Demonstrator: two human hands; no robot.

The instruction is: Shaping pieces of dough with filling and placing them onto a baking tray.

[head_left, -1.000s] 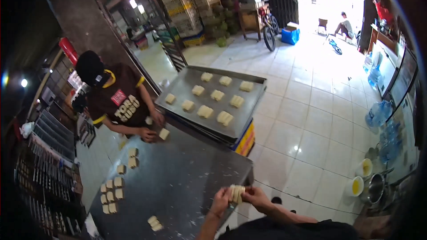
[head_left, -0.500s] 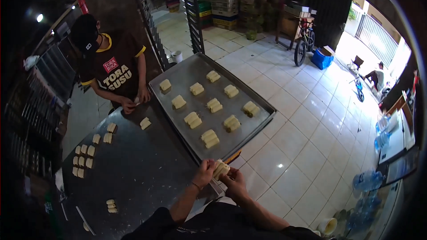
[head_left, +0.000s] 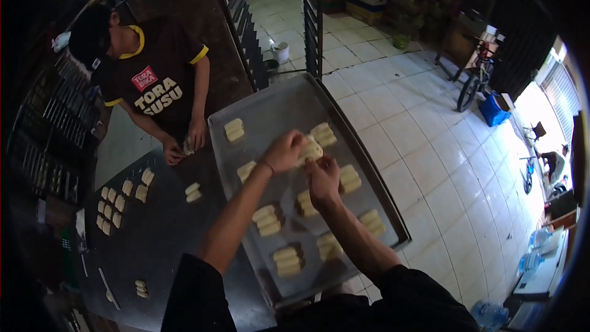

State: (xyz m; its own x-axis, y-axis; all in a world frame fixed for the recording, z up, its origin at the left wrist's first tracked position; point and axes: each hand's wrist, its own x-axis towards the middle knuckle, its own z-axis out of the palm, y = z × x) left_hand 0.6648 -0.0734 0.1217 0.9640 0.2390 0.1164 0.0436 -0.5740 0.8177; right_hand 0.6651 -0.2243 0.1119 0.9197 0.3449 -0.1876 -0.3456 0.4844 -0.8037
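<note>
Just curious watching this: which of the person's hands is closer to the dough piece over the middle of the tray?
Left. The left hand grips the dough piece; the right hand sits just below it, fingertips barely short of it.

Both hands have moved away from the near edge of the worktop and out over the middle of the baking tray (head_left: 279,107). The left hand (head_left: 284,151) and right hand (head_left: 323,178) have carried the pale dough piece (head_left: 310,147) with them; it now sits between the rows of dough already on the tray. The view has swung forward, so the tray fills more of it.
</note>
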